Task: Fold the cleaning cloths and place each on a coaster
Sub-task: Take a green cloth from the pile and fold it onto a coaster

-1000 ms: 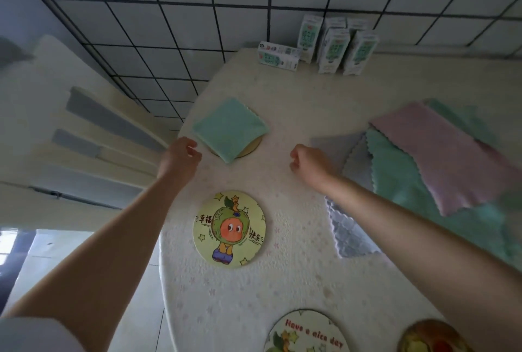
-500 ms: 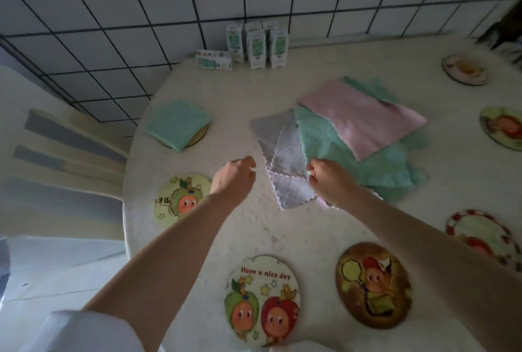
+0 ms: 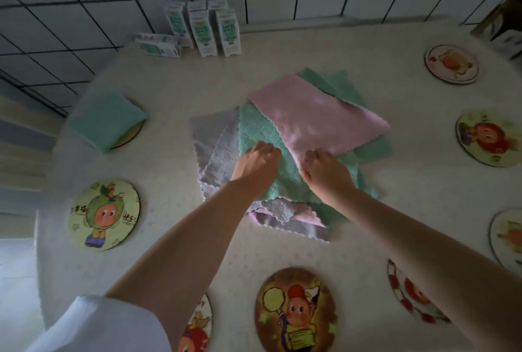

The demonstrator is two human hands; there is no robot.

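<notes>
Over on the bench (image 3: pixel 367 41), left grip (image 3: pixel 255 166) and right grip (image 3: pixel 324 173) are sitting curled on the green cloth (image 3: pixel 260 134) in the pile (image 3: pixel 214 148), likely peeling it off for folding; can't tell if they're pinching yet.

The left hand (image 3: pixel 255 169) and right hand (image 3: pixel 324 175) are set, fingers (image 3: pixel 267 149) curled, on the cloth pile (image 3: pixel 319 114); a folded cloth (image 3: pixel 106 120) is laid on a coaster (image 3: pixel 131 134).

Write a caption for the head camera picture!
Left hand and right hand on the cloth pile; one folded green cloth sits on a coaster.
</notes>
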